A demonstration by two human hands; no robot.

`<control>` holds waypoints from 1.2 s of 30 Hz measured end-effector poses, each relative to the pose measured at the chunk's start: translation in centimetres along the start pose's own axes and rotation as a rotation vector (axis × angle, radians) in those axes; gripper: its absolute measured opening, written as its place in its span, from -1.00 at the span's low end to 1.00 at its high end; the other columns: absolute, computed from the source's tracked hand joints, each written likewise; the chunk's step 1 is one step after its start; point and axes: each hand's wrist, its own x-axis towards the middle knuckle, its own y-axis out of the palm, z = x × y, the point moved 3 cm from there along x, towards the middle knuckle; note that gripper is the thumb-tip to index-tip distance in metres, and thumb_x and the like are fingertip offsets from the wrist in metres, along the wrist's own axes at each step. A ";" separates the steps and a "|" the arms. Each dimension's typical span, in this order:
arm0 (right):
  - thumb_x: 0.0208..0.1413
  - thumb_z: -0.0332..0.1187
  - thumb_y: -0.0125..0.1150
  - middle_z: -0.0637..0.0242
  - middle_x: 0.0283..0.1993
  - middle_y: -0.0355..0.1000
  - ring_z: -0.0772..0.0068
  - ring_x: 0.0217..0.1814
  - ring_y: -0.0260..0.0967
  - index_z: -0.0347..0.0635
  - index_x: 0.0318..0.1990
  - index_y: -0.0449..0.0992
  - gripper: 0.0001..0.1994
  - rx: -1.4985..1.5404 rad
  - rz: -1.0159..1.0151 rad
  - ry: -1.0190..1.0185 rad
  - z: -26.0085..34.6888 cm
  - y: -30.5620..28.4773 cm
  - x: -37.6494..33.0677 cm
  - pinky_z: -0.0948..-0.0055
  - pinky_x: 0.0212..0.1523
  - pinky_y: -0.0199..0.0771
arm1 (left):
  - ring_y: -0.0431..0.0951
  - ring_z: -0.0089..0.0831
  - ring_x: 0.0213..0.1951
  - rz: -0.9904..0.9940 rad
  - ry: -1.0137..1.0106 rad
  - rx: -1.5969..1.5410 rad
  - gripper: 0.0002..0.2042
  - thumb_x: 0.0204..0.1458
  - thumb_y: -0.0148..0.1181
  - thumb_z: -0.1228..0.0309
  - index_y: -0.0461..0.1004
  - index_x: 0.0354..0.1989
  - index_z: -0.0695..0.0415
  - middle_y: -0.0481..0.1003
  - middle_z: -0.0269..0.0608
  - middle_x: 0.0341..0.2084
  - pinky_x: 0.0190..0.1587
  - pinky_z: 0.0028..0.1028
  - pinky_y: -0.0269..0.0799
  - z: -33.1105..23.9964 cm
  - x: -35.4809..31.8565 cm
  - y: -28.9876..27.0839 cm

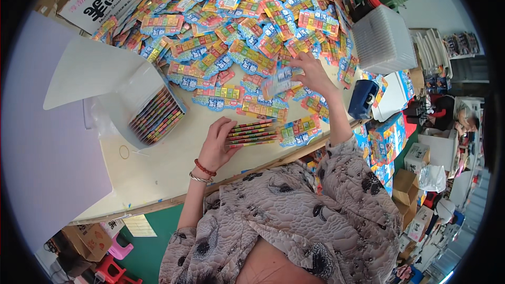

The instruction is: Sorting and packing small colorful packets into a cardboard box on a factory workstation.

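Note:
My left hand (214, 141) grips the left end of a small stack of candy packs (253, 133). These are flat and bright, and their edges face up just above the table. Farther right, the fingers of my right hand (314, 75) pinch a single candy pack (280, 83), smeared by motion, with its pale side showing. A large heap of loose candy packs (231, 31), with rows of coloured blocks and wavy blue borders, spreads beyond both hands. One loose pack (300, 131) lies right of the stack. An open white box (118, 102) to the left holds a row of packs on edge.
A lilac board (47, 126) covers the table's left side. At the right stand a stack of translucent trays (383, 39) and a dark blue tape dispenser (362, 99). A printed white carton (113, 0) sits at the far left; a rubber band (124, 151) lies near the front edge.

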 end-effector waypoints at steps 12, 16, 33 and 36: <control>-0.28 -0.57 0.28 0.39 -0.35 0.29 0.31 -0.16 0.30 -0.01 -0.35 0.57 -0.74 -0.195 -0.239 -0.328 5.8 -0.6 2.5 0.31 -0.11 0.29 | 0.41 -0.14 -0.02 0.093 0.013 -0.027 -0.40 -0.25 0.39 0.55 0.30 0.06 0.16 0.30 -0.08 -0.02 -0.03 -0.36 0.46 -0.2 0.1 -0.2; -0.20 -0.51 0.26 0.35 -0.39 0.32 0.27 -0.27 0.31 -0.05 -0.34 0.56 -0.80 -0.173 -0.619 -0.279 5.9 -0.8 4.7 0.23 -0.25 0.31 | 0.40 -0.13 -0.02 0.083 -0.027 -0.101 -0.39 -0.26 0.40 0.54 0.29 0.06 0.17 0.30 -0.07 -0.02 -0.04 -0.36 0.45 0.1 0.0 0.1; -0.11 -0.42 0.18 0.11 -0.04 0.33 0.05 0.16 0.20 -0.27 0.01 0.30 -0.55 -0.361 -0.315 -0.077 6.7 7.0 5.4 -0.05 0.18 0.15 | 0.35 -0.16 0.02 -0.028 0.073 0.228 -0.33 -0.27 0.39 0.48 0.28 0.12 0.04 0.21 0.01 0.06 0.00 -0.30 0.40 -1.2 0.8 -1.1; -0.11 -0.56 0.09 0.19 -0.05 0.37 0.12 0.21 0.19 -0.19 -0.10 0.40 -0.66 -0.408 -0.273 -0.214 6.9 2.3 3.8 -0.03 0.24 0.11 | 0.34 -0.18 0.03 -0.014 0.043 0.285 -0.31 -0.29 0.39 0.47 0.27 0.14 0.03 0.25 -0.05 0.03 -0.03 -0.33 0.42 -0.7 0.3 -0.8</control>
